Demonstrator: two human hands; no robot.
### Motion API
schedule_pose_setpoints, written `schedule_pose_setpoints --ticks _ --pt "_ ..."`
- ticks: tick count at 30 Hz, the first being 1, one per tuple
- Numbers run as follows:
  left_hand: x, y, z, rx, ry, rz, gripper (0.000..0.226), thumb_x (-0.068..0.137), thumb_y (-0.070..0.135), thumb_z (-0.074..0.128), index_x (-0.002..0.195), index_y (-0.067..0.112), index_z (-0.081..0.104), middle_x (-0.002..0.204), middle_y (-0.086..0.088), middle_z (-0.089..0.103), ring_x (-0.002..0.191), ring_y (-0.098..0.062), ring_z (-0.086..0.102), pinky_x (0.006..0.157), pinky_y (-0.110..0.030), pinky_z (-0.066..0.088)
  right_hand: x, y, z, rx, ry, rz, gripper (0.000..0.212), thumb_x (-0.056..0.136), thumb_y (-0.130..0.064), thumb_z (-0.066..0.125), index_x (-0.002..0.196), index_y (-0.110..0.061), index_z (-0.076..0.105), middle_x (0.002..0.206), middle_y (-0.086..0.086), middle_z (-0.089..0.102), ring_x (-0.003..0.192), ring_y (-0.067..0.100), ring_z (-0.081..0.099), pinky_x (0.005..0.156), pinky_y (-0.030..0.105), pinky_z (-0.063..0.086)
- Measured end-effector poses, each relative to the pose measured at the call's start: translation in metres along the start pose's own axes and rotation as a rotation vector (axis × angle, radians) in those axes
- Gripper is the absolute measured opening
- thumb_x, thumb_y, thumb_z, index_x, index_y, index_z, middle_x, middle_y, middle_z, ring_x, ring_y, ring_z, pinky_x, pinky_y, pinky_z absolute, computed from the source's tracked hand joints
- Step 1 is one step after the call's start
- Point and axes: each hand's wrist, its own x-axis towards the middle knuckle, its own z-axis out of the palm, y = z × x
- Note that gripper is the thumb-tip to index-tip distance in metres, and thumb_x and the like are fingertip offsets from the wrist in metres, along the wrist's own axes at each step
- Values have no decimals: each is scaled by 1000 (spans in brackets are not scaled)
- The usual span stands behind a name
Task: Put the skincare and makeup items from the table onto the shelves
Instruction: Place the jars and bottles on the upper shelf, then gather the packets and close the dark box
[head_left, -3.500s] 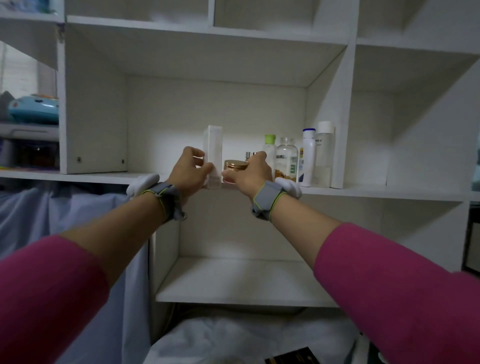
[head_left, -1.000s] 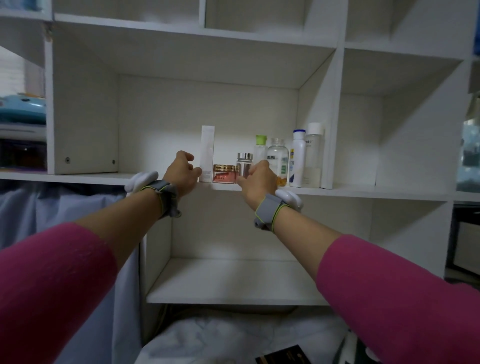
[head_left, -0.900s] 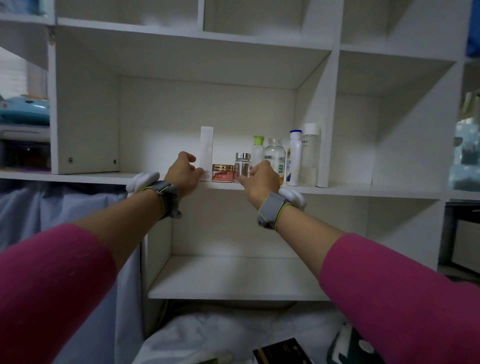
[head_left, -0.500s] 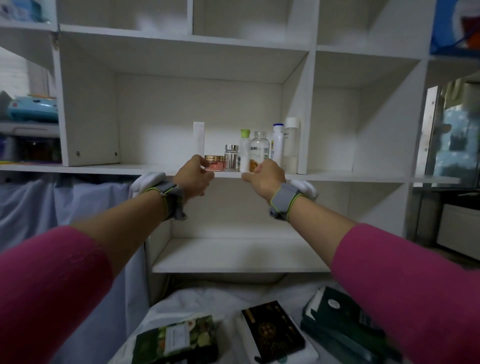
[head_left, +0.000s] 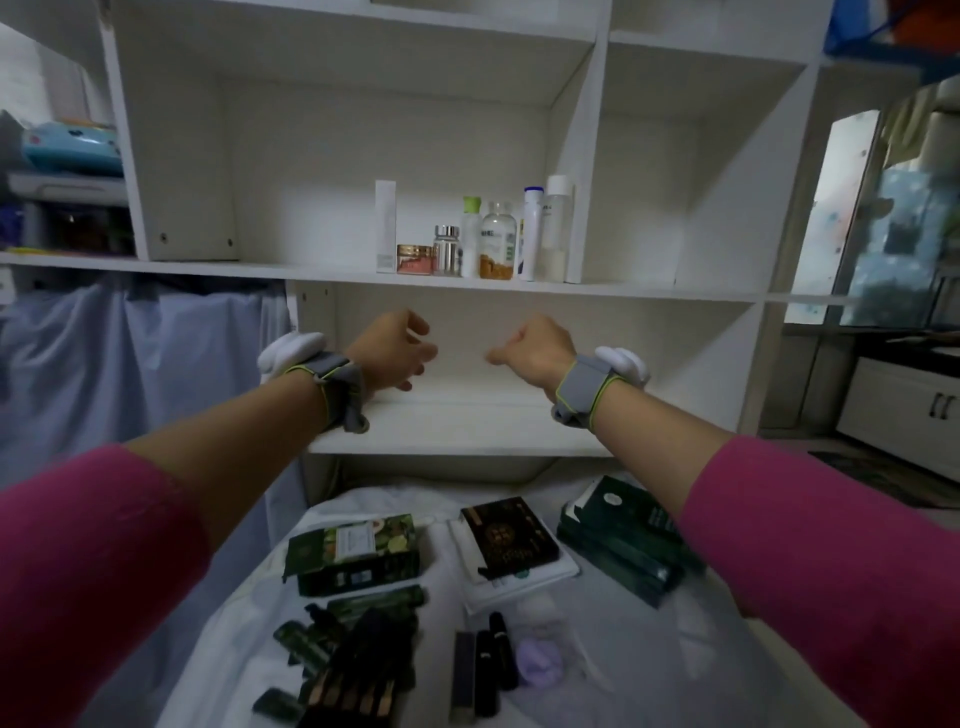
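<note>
Head cam: bottle (head_left: 497, 241) w/ orange fill on shelf (head_left: 249, 269); L hand (head_left: 395, 351) loose, R hand (head_left: 537, 349) fisted, empty.

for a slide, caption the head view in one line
Left hand and right hand, both empty, below shelved bottles, above boxes on the table
</note>
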Motion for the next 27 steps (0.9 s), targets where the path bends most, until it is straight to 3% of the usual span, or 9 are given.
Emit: schedule_pose_setpoints --ticks 4,10,18,23,27 --pt "-25 -9 9 -4 -48 -45 34 94 17 57 125 8 47 114 -13 59 96 -24 62 68 -29 55 -26 17 3 -14 -41 2 49 80 -24 74 49 -17 38 52 0 41 57 22 44 63 27 39" --pt "-56 -17 27 -23 -104 -103 35 93 16 60 124 4 48 111 -16 60 96 -27 63 73 -36 56 -57 41 6 -53 -114 15 56 84 -22 71 48 -16 28 45 1 27 44 19 28 61 29 34" --pt "-90 -32 54 -11 -158 -151 30 91 17 64 117 7 53 100 -12 64 76 -18 64 72 -37 57 -98 79 14 -91 -208 76 47 83 -25 70 52 -15 36 51 2 37 52 20 39 60 28 36" --pt "-108 -42 68 17 -224 -170 23 92 17 62 112 7 55 106 -14 64 85 -22 65 68 -33 56 -118 100 21 -118 -272 105 50 81 -26 73 48 -13 38 49 2 39 50 19 40 64 30 39" --pt "-117 -50 79 45 -279 -173 18 93 17 60 108 8 55 104 -11 63 86 -21 64 72 -33 57 -130 116 29 -140 -293 146 41 80 -28 75 55 -9 49 64 8 53 70 23 53 66 29 40"
